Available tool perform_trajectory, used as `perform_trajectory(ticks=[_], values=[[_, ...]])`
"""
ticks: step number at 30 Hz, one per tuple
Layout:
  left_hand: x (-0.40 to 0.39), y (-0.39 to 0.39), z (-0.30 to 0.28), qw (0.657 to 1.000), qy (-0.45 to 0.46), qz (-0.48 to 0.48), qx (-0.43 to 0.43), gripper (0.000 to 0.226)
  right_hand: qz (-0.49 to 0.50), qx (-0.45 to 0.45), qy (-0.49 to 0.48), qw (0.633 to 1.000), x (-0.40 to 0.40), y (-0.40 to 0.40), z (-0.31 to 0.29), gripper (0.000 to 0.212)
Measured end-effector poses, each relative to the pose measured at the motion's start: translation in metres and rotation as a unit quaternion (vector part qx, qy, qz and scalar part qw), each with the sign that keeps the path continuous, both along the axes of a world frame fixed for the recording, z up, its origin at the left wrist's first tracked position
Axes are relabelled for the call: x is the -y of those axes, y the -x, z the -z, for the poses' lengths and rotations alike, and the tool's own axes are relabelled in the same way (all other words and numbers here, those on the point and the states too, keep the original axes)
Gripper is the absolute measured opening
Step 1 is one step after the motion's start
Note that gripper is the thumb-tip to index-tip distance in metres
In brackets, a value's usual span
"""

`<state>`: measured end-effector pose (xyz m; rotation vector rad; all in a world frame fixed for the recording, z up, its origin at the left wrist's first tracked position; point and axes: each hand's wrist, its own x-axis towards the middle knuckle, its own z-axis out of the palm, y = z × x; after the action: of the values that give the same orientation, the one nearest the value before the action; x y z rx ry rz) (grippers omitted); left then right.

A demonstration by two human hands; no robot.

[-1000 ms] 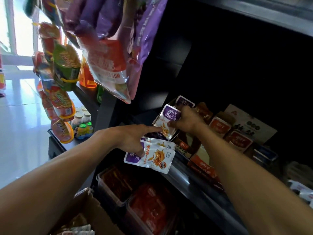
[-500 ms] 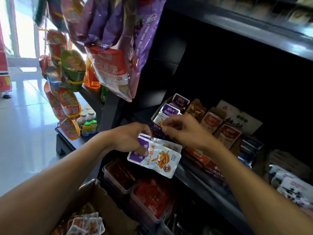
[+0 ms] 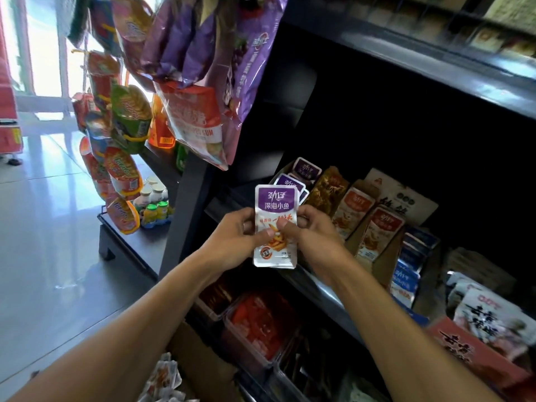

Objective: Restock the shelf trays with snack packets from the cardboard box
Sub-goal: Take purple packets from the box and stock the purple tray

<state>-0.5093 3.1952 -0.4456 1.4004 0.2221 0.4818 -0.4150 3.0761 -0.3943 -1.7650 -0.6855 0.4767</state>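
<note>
While both hands (image 3: pixel 232 242) (image 3: pixel 311 237) pinch a small stack of packets (image 3: pixel 275 224) upright, just before the purple-packet tray (image 3: pixel 293 181), the step looks like squaring them up — next, likely slotting them in behind those already standing there — box (image 3: pixel 200 369) below.

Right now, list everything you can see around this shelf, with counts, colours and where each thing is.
White-and-purple foil fish-snack packets: small stack, held upright before the shelf.
Cardboard shelf tray of purple packets: one, behind the stack.
Orange-and-white packets: two rows, right of it.
Clear plastic tubs of red snacks: two, lower shelf.
Brown cardboard box: one, bottom centre.
Hanging purple and red bags: several, upper left.
Small bottles: several, low stand, left.
Left hand: grips stack.
Right hand: grips stack.
</note>
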Motion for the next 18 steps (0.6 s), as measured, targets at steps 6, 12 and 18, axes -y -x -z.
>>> perform_trajectory(ticks=[6,12,18], values=[[-0.014,-0.009,-0.013,0.985,-0.164,0.049,-0.013,0.018,-0.008,0.067,0.015,0.998,0.004,-0.019,-0.029,0.067],[-0.026,-0.044,-0.015,0.964,-0.246,-0.101,-0.012,0.015,-0.023,0.184,0.147,0.972,-0.003,-0.054,-0.061,0.020],[-0.051,-0.077,-0.007,0.896,-0.378,-0.202,-0.118,0.046,0.078,0.215,0.044,0.972,-0.033,-0.099,-0.063,0.023]])
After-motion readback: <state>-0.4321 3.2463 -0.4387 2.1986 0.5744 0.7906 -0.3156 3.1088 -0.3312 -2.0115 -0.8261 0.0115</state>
